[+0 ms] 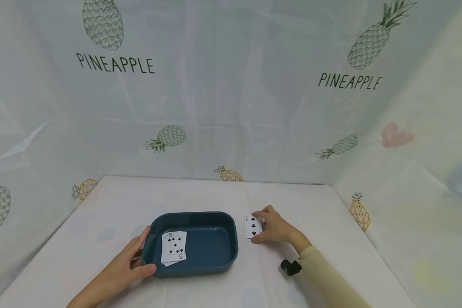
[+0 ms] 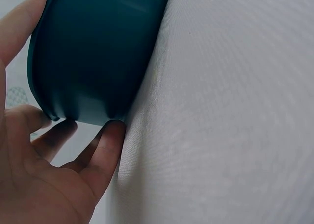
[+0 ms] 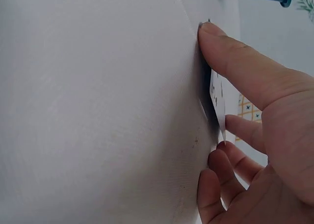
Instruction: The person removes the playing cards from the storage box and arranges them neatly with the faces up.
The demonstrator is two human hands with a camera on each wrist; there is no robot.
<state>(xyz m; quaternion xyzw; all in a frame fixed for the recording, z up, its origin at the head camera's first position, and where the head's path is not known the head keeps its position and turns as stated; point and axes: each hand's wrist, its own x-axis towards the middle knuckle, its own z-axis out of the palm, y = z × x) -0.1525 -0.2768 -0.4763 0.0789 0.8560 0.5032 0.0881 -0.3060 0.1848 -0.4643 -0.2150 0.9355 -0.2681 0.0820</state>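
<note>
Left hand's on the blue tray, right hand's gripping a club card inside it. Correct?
No, the club card the right hand grips is outside, beside the blue tray, as the head view shows. The left hand is on the tray.

The tray (image 1: 211,244) looks smooth, softly shiny plastic; the cards (image 1: 173,247), smooth paper; the counter (image 1: 211,293) shows matt, finely woven cloth; the backdrop (image 1: 235,94), creased, faintly glossy sheeting.

tray (image 1: 208,244): dark teal | card stack (image 1: 173,247): white, black spades | single card (image 1: 252,226): white, black clubs | desk (image 1: 285,196): white, faint pastel spots | backdrop (image 1: 238,98): pale grey, green-and-yellow pineapple print | sleeve (image 1: 325,273): pale beige
</note>
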